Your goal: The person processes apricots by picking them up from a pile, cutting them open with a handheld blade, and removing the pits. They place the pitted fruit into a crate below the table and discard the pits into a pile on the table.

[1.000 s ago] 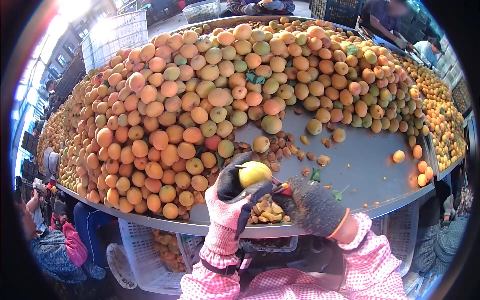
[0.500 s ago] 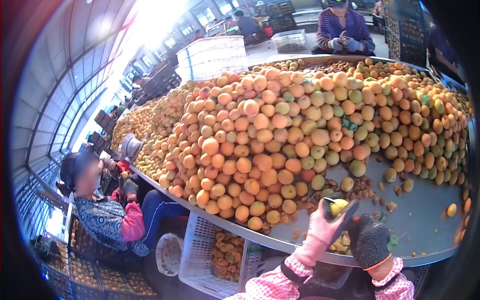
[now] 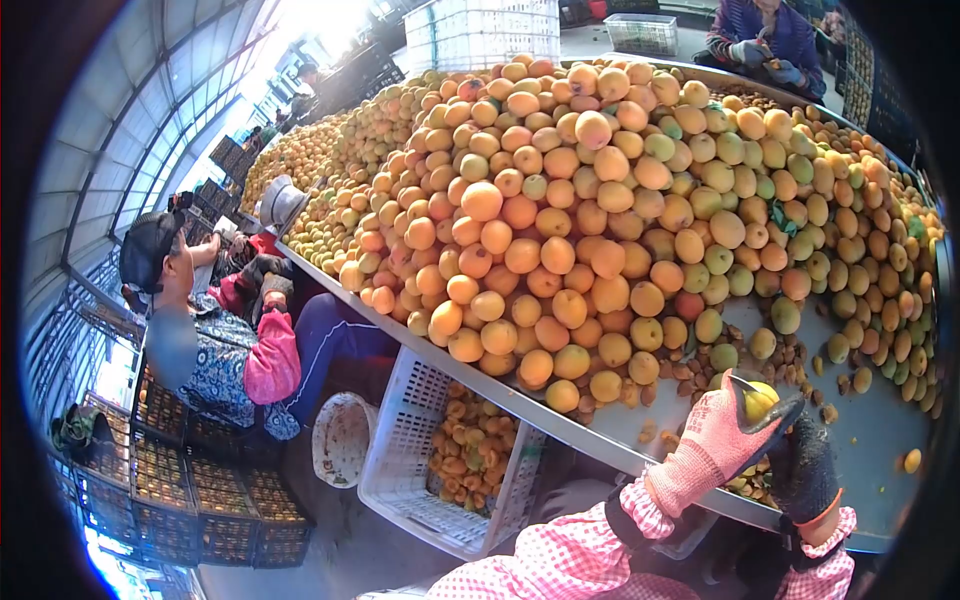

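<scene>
My left hand (image 3: 728, 430), in a pink glove with a dark palm, is closed around a yellow-green apricot (image 3: 761, 401) above the metal table's near edge. My right hand (image 3: 806, 478), in a black glove, is right beside it, fingers curled in against the left palm. What the right fingers hold, if anything, is hidden. Beyond both hands rises a large heap of whole apricots (image 3: 570, 255). Brown pits (image 3: 785, 357) are scattered on the table top (image 3: 880, 490) at the heap's foot.
Left of my arms, a white plastic crate (image 3: 385, 430) contains halved apricots (image 3: 470, 450). A white bucket (image 3: 342, 440) stands beside it. One co-worker (image 3: 230, 350) sits at the left by stacked dark crates (image 3: 220, 500); another (image 3: 765, 50) works across the table.
The view has swung down and left, so the heap and my hands appear farther right. My left hand still grips the apricot, and my hands stay close together.
</scene>
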The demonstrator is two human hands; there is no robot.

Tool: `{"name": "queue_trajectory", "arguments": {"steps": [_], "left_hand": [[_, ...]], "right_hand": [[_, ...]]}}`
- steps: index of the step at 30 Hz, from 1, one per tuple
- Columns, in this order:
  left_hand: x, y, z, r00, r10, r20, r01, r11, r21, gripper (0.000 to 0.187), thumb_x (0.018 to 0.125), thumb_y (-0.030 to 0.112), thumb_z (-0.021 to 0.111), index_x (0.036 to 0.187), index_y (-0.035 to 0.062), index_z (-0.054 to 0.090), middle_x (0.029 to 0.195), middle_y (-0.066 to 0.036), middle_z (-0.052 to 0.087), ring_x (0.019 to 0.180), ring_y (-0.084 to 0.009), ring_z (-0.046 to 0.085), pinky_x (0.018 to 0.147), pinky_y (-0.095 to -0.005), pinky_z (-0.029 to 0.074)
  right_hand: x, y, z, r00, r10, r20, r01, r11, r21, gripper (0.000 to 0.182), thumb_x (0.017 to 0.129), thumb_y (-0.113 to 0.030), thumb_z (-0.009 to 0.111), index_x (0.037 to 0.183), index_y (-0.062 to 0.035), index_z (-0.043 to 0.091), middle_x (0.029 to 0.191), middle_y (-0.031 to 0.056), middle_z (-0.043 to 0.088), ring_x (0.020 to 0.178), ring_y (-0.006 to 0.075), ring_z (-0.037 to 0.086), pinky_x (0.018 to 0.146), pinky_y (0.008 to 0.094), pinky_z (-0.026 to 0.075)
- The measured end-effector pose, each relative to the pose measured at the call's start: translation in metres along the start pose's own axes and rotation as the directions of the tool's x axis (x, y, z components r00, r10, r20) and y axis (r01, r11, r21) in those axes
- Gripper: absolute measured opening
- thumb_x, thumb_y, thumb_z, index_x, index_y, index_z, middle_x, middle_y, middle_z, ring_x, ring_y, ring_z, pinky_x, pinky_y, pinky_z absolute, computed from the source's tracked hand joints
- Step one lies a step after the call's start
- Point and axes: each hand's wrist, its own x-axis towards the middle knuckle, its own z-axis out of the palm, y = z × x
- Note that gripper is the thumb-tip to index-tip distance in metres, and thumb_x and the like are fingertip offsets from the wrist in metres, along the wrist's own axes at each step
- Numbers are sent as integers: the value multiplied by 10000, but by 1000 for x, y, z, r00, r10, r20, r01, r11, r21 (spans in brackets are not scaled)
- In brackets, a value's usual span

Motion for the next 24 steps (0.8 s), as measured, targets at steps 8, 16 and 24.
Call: {"name": "queue_trajectory", "arguments": {"steps": [8,16,24], "left_hand": [[4,2,-33,981,-53,185,152,805,-574,404,858,184,632,1194,-5,509,1036,-49,610,992,-117,548,873,-259,440],[8,-4,-8,964,50,262,212,453,-866,648,937,437,441,1378,-11,287,1232,-216,514,1079,-334,561,910,-457,468],[21,2,3,977,-14,212,117,868,-482,495,930,330,496,1271,-22,433,1126,-180,581,878,-208,631,734,-328,526]], "right_hand": [[2,7,10,997,59,55,-46,975,-216,132,915,-125,501,952,-8,550,815,184,585,756,370,563,639,429,434],[-7,-23,16,975,171,-144,-196,963,-183,188,809,-98,617,915,9,505,698,165,579,566,338,576,497,421,432],[-2,-5,-15,989,144,15,-130,930,-343,191,775,-133,611,893,-5,533,672,156,556,558,329,584,481,402,447]]}}
